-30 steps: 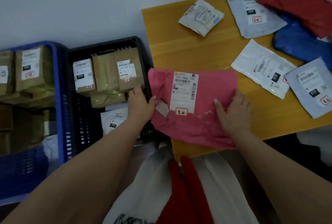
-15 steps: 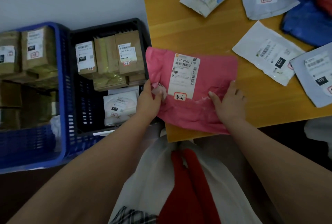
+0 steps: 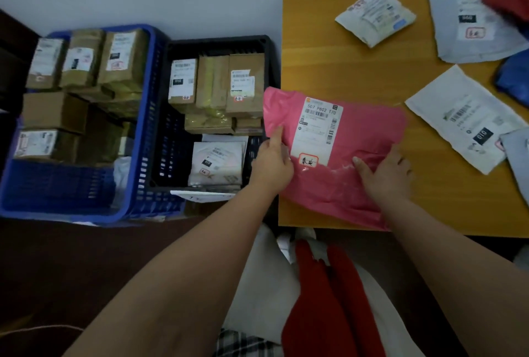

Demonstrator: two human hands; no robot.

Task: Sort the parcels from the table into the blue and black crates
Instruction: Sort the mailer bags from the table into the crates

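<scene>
Pink parcel between both gripping hands

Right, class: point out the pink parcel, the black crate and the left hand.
pink parcel (image 3: 369, 130): head view, bare pink area right of its label.
black crate (image 3: 220, 43): head view, far rim.
left hand (image 3: 272, 162): head view, back of hand.

- Pink parcel: thin plastic film, crinkled, slight sheen; white paper label w/ matt print.
- Table: wood-look top, smooth, yellow-orange, grain lines visible.
- White mailer nr right edge: matt plastic, wrinkled.
- Grey mailer at far right corner: smooth plastic, dull.
- Blue crate: moulded plastic, slotted walls, semi-gloss.
- Black crate: same, matt.
- Boxes in crates: brown cardboard, some w/ glossy yellowish tape.
</scene>
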